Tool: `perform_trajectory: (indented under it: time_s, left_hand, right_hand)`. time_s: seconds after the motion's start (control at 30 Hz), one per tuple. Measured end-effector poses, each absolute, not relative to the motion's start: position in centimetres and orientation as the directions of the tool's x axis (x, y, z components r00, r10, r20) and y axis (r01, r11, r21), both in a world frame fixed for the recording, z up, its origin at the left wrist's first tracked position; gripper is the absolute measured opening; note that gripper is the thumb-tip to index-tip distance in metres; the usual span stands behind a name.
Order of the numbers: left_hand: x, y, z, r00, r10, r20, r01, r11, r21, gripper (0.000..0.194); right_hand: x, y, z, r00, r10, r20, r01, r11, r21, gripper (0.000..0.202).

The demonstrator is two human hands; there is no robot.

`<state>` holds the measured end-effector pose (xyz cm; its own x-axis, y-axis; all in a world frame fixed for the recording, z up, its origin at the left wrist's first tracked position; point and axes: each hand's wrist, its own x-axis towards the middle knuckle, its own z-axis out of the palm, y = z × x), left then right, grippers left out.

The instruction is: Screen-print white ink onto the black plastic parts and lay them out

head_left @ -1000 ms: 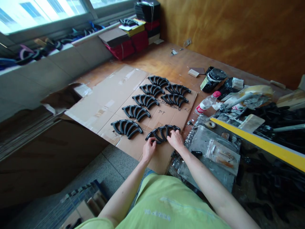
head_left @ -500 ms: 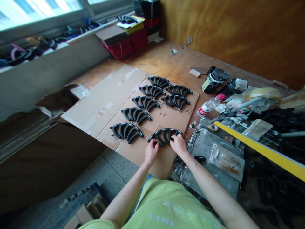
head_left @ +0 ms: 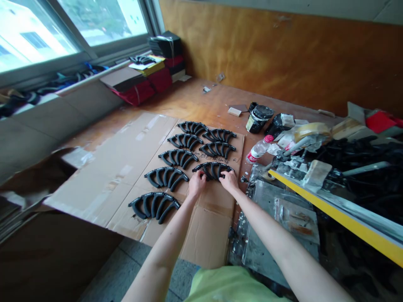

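Note:
A fan-shaped row of black curved pieces (head_left: 213, 170) lies on or just above the cardboard sheet (head_left: 208, 235). My left hand (head_left: 197, 183) is closed on its left end, and my right hand (head_left: 229, 181) grips its right end with bent fingers. To the left, a column of similar black fans (head_left: 154, 205) rests on the cardboard. Two more fans (head_left: 218, 149) lie just beyond my hands. Handwriting shows on the cardboard between the rows.
A bottle with a pink cap (head_left: 258, 149) and black-stained tubs (head_left: 258, 118) stand at the right. Nearer is a grey board (head_left: 270, 218), beside a yellow-edged frame (head_left: 333, 209). Red and black stacks (head_left: 138, 90) sit by the window.
Both hands have moved the black fan farther up the cardboard, close below the right-hand fans. The camera view has tilted up, showing more of the window and wall.

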<state>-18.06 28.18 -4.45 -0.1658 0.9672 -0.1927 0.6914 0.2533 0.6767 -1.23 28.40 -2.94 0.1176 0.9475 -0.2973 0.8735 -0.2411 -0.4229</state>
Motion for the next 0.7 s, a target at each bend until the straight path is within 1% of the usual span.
perform_trajectory:
  time_s: [0.13, 0.27, 0.33, 0.4, 0.47, 0.53, 0.63, 0.7]
  left_hand:
    - [-18.8, 29.7, -4.6, -0.167, 0.963, -0.211, 0.697, 0.267, 0.666, 0.03]
    - [-18.7, 27.5, -4.9, -0.145, 0.97, -0.194, 0.673, 0.24, 0.699, 0.046]
    - [-17.9, 25.5, -4.9, -0.156, 0.969, -0.194, 0.631, 0.249, 0.735, 0.045]
    - [-16.4, 23.0, -4.6, -0.125, 0.973, -0.193, 0.588, 0.229, 0.776, 0.039]
    - [-14.2, 19.9, -3.7, -0.015, 0.983, -0.18, 0.56, 0.158, 0.813, 0.035]
    - [-11.5, 16.5, -2.3, 0.142, 0.977, -0.162, 0.543, 0.06, 0.838, 0.033]
    - [-7.5, 11.1, -0.2, 0.37, 0.919, -0.135, 0.554, -0.101, 0.826, 0.028]
    - [-5.1, 8.1, 0.7, 0.468, 0.874, -0.131, 0.573, -0.186, 0.798, 0.027]
  right_hand:
    - [-1.3, 29.5, -2.5, 0.059, 0.942, -0.33, 0.839, -0.226, -0.495, 0.045]
    - [0.1, 28.6, -1.2, -0.073, 0.935, -0.347, 0.805, -0.15, -0.574, 0.055]
    - [1.2, 27.2, -0.2, -0.097, 0.935, -0.341, 0.793, -0.135, -0.594, 0.053]
    - [2.7, 25.3, 1.2, -0.115, 0.946, -0.302, 0.767, -0.109, -0.633, 0.046]
    - [4.6, 22.7, 2.5, -0.132, 0.956, -0.262, 0.712, -0.092, -0.696, 0.038]
    - [7.0, 19.6, 3.7, -0.092, 0.957, -0.275, 0.643, -0.154, -0.751, 0.031]
    - [11.3, 14.8, 4.6, 0.038, 0.944, -0.327, 0.574, -0.289, -0.767, 0.027]
    - [14.7, 12.0, 4.7, 0.108, 0.941, -0.321, 0.559, -0.325, -0.763, 0.029]
